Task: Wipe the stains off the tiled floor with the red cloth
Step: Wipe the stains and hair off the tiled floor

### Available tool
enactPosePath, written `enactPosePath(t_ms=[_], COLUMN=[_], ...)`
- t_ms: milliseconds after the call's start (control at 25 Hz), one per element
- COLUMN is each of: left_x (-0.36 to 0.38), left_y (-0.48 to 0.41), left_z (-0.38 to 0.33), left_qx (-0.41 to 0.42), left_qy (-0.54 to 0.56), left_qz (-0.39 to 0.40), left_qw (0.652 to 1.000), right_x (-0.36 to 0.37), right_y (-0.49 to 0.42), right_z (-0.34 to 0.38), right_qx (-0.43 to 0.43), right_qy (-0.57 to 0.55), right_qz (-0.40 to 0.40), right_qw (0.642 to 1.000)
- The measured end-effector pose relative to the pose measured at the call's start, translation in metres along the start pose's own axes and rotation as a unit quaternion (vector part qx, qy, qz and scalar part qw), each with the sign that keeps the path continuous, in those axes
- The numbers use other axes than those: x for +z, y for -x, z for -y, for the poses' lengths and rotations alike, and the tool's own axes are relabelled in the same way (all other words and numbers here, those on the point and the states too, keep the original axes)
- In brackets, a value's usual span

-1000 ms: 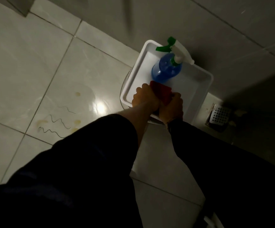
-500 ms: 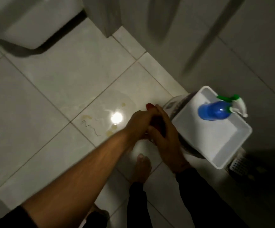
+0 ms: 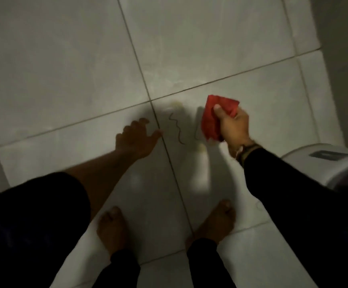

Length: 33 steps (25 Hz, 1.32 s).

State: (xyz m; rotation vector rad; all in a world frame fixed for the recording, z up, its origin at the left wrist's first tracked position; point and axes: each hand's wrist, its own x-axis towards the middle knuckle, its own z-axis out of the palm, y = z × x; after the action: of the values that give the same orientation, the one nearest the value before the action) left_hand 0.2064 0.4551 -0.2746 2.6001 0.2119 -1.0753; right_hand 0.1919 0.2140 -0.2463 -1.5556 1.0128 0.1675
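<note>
Right hand (image 3: 234,126) is gripping the red cloth (image 3: 215,118) just right of the squiggly stains (image 3: 177,129) — not yet wiping. Left hand (image 3: 135,140), fingers spread and empty, is hovering just left of them. Risk: a loosely bunched cloth smearing marks across the floor (image 3: 65,80)

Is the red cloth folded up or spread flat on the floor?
Folded, not spread flat: the red cloth is a doubled pad gripped in the right hand, thumb on top, held beside the stains.

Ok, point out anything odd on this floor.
Dark squiggly marks and yellowish blotches soil the tiled floor between the left hand and the red cloth, gripped in the right hand.
</note>
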Motion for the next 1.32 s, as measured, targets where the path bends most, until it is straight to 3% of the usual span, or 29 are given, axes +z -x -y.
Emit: enactPosePath(t_ms=[120, 200, 320, 400, 560, 720, 800, 960, 1000, 1080, 1120, 1200, 1320], left_x=[0.045, 0.082, 0.128, 0.131, 0.135, 0.132, 0.133, 0.136, 0.136, 0.136, 0.136, 0.135, 0.135], left_y=[-0.06, -0.086, -0.098, -0.102, -0.104, -0.103, -0.102, -0.105, -0.106, -0.106, -0.107, -0.106, -0.105], left_z=[0.052, 0.077, 0.103, 0.11, 0.109, 0.111, 0.113, 0.112, 0.113, 0.113, 0.114, 0.116, 0.114], left_qx=[0.003, 0.021, 0.067, 0.082, 0.081, 0.083, 0.081, 0.087, 0.087, 0.093, 0.094, 0.092, 0.087], left_qy=[-0.052, -0.087, -0.105, -0.095, -0.108, -0.102, -0.106, -0.11, -0.109, -0.102, -0.097, -0.086, -0.093], left_qz=[-0.099, -0.152, -0.248, -0.281, -0.305, -0.303, -0.298, -0.284, -0.281, -0.286, -0.288, -0.285, -0.282], left_qw=[0.994, 0.984, 0.961, 0.951, 0.943, 0.944, 0.945, 0.949, 0.949, 0.948, 0.948, 0.95, 0.951], right_x=[0.047, 0.078, 0.099, 0.099, 0.153, 0.156, 0.113, 0.13, 0.148, 0.159, 0.149, 0.094, 0.043], right_y=[-0.044, -0.066, -0.094, -0.111, -0.123, -0.073, -0.062, -0.121, -0.121, -0.095, -0.07, -0.022, -0.036], right_z=[-0.022, -0.052, -0.103, -0.115, -0.107, -0.157, -0.171, -0.12, -0.113, -0.136, -0.16, -0.203, -0.212], right_qx=[-0.177, -0.255, -0.34, -0.379, -0.445, -0.52, -0.474, -0.384, -0.384, -0.453, -0.483, -0.463, -0.398], right_qy=[0.238, 0.351, 0.504, 0.54, 0.548, 0.516, 0.56, 0.532, 0.536, 0.505, 0.493, 0.541, 0.582], right_qz=[-0.052, -0.016, 0.079, 0.075, 0.033, 0.133, 0.157, -0.008, -0.019, 0.045, 0.099, 0.16, 0.099], right_qw=[0.953, 0.901, 0.79, 0.748, 0.708, 0.667, 0.661, 0.755, 0.752, 0.733, 0.716, 0.684, 0.703])
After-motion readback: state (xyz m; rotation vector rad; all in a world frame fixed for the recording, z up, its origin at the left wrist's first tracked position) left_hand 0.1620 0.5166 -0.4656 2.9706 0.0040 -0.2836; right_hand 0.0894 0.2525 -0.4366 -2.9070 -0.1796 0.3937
